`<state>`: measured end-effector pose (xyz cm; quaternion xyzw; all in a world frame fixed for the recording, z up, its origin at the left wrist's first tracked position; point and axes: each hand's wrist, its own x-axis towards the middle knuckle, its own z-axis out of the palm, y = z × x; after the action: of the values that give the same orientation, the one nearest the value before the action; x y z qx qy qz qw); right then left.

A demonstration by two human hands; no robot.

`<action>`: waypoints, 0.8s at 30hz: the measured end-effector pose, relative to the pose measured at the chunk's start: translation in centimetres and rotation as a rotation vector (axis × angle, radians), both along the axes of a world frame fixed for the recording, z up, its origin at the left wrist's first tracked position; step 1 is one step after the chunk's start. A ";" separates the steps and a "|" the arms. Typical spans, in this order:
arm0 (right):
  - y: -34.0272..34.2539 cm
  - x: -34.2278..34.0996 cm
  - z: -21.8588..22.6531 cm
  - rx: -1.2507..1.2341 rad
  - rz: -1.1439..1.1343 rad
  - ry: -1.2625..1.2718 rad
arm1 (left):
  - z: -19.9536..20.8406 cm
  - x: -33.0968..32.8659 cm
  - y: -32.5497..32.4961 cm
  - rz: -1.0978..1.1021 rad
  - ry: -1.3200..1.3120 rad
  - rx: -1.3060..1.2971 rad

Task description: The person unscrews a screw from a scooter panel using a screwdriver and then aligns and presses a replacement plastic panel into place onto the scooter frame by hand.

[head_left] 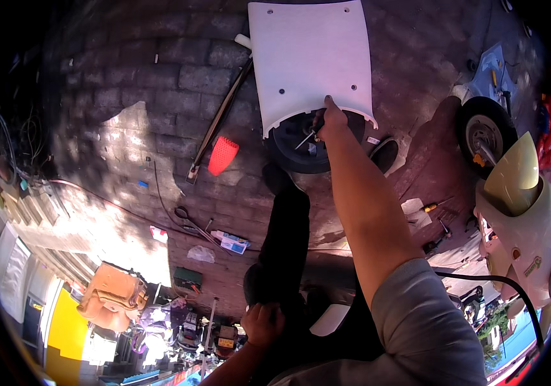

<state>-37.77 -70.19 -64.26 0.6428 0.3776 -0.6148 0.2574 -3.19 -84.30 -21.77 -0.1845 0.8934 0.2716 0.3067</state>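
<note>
A white curved panel with holes near its corners lies in front of me, its near edge over a dark round wheel-like piece. My right hand is at that near edge, thumb up against the panel. Its fingers are closed round a thin metal-shafted tool, seemingly a screwdriver, whose shaft points down-left over the dark piece. Its handle is mostly hidden by the hand. My left hand rests as a fist by my dark-trousered leg; nothing sticks out of it, though its palm is hidden.
A long dark bar and an orange-red mesh piece lie left of the panel. To the right are a tyred wheel, a yellow-handled screwdriver and cream vehicle bodywork. A blue-and-white package lies nearer.
</note>
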 end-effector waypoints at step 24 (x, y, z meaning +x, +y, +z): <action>33.5 13.6 76.1 0.469 0.475 0.554 | 26.2 -27.3 1.3 0.023 0.595 0.460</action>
<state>-24.15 -36.73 11.80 0.3900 0.6993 -0.5853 0.1277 -30.50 -82.99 4.39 -0.0337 0.8568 0.5105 0.0644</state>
